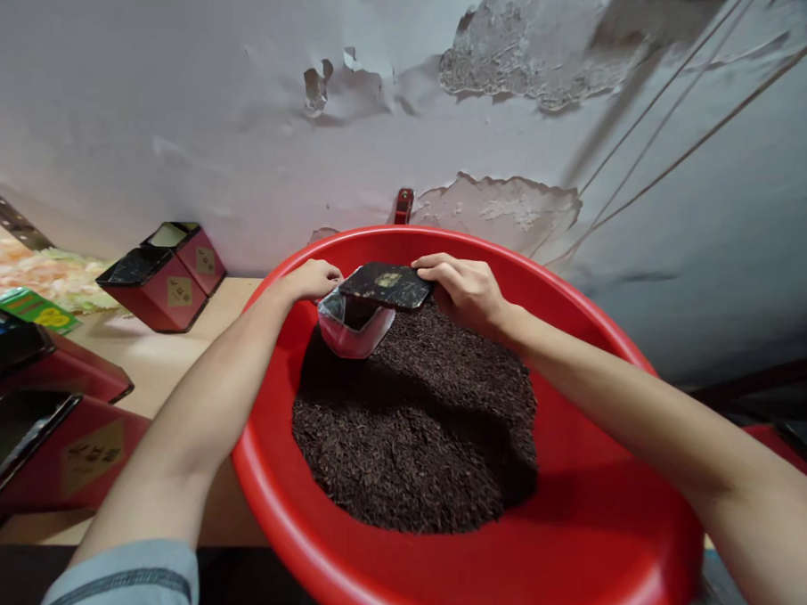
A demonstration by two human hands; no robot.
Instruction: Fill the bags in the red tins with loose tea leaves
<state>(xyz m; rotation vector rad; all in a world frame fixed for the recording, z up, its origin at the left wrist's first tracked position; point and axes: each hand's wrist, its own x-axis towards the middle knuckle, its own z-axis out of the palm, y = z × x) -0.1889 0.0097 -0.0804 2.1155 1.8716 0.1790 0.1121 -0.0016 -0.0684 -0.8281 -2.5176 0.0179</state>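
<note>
A heap of dark loose-leaf tea (409, 427) lies in a large red basin (599, 499). At the far side of the heap, my left hand (312, 280) grips the rim of a small clear plastic container (355, 338), its fingertips partly hidden. My right hand (466, 286) pinches the right edge of a flat black lid (389, 285) with a gold mark. The lid is tilted over the container's mouth and covers part of it. Dark contents show through the gap below the lid.
Red tea boxes with gold labels (179, 290) stand on a wooden table (223, 315) left of the basin. More red boxes (68, 451) lie nearer, beside my left forearm. Behind the basin is a peeling wall (270, 166); cords (697, 138) run across it at right.
</note>
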